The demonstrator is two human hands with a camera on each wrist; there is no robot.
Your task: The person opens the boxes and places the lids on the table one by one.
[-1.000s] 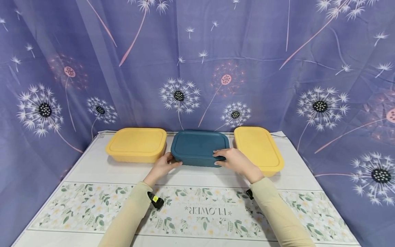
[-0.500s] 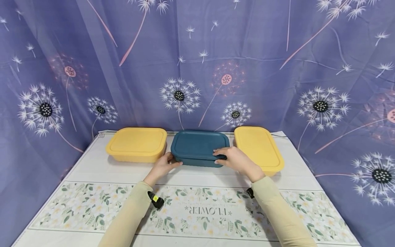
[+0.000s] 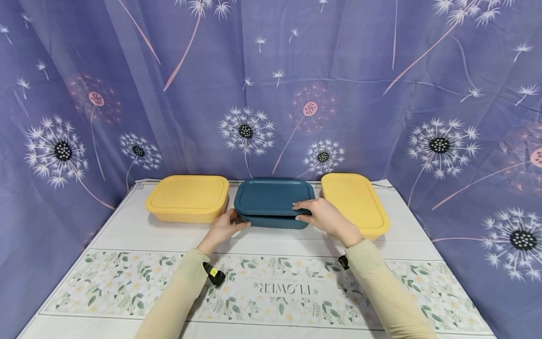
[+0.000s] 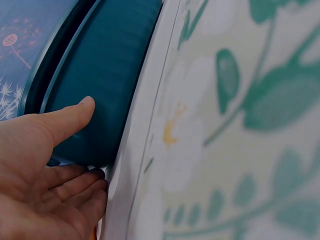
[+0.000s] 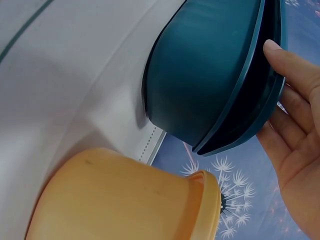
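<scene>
A dark teal lidded food container (image 3: 273,222) stands at the middle of the table's far side. Its lid (image 3: 271,195) is tilted, raised along the front right, and a dark gap shows under it. My right hand (image 3: 328,219) pinches the lid at its front right corner, thumb under the rim and fingers on top. Seen from the right wrist, the gap widens near the thumb. My left hand (image 3: 222,230) holds the container's front left corner, thumb (image 4: 80,112) against the front wall and fingers round the left end. The inside of the container is hidden.
A yellow lidded container (image 3: 188,195) stands close on the left, near my left fingers. Another yellow container (image 3: 353,202), set lengthwise, is right beside my right hand. A purple dandelion curtain (image 3: 271,94) hangs behind; a floral cloth (image 3: 279,287) covers the table.
The right front edge of the teal lid has risen with my right hand, and a gap has opened between lid and container. My left hand has stayed in place.
</scene>
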